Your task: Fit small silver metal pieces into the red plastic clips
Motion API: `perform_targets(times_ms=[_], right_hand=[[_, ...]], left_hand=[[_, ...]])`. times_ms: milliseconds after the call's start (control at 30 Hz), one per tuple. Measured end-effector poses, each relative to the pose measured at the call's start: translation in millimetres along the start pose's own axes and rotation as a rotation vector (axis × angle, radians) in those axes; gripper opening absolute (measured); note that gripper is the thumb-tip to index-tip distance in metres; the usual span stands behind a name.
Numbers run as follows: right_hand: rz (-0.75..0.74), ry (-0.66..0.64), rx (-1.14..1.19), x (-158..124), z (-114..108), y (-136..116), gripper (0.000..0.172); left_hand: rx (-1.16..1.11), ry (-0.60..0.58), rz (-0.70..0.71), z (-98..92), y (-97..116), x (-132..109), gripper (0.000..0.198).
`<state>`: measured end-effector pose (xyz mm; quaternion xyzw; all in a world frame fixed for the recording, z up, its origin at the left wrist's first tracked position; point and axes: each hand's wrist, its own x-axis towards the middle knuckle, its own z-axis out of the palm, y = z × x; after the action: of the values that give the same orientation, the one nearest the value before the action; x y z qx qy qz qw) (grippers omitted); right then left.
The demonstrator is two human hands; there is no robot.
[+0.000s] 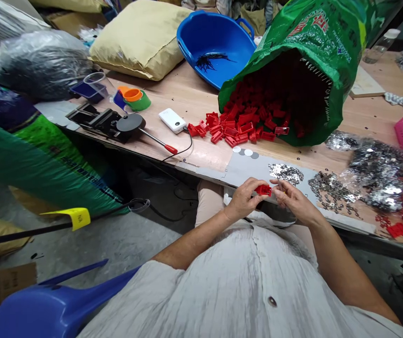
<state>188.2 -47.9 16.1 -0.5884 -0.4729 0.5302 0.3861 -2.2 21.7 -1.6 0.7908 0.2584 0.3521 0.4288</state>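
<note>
Red clip point(263, 189) is held in front of the person's body, just over the near edge of the table point(194, 96), between the two hands. Its long axis runs roughly left to right, parallel to that edge, with one end toward each hand; which face points up is too small to tell. Left hand point(244, 199) grips the clip's left end, thumb and fingers closed on it. Right hand point(292, 200) sits just beside the clip's right end with its fingertips pinched together; whether they hold a small part cannot be told. Grey sheet point(244, 166) lies on the table directly behind the hands, and loose metal pieces point(286, 173) are heaped on it near the right hand. Farther back, a green sack point(310, 33) lies on its side with its mouth facing the person, and a pile of red clips point(240, 126) spills from it onto the table. Blue basin point(215, 40) stands behind the sack, and a white power bank point(172, 120) lies left of the pile.
</note>
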Motion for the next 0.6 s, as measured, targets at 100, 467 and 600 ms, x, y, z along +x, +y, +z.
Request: perform_targets(times_ms=[100,467,600], right_hand=[[-0.068,0.098,-0.234,-1.5,-4.8,6.8,0.045],[-0.206,0.232,-0.679,1.9,3.5,14.5,0.02],[-0.252,0.195,-0.706,2.7,3.3,13.5,0.018]], left_hand=[[0.077,-0.066,0.006,-8.6,-5.4,8.5,0.022],[0.149,-0.317,-0.019,-12.8,-25.4,27.9,0.04],[0.086,-0.314,-0.023,-13.6,-30.2,29.9,0.04]])
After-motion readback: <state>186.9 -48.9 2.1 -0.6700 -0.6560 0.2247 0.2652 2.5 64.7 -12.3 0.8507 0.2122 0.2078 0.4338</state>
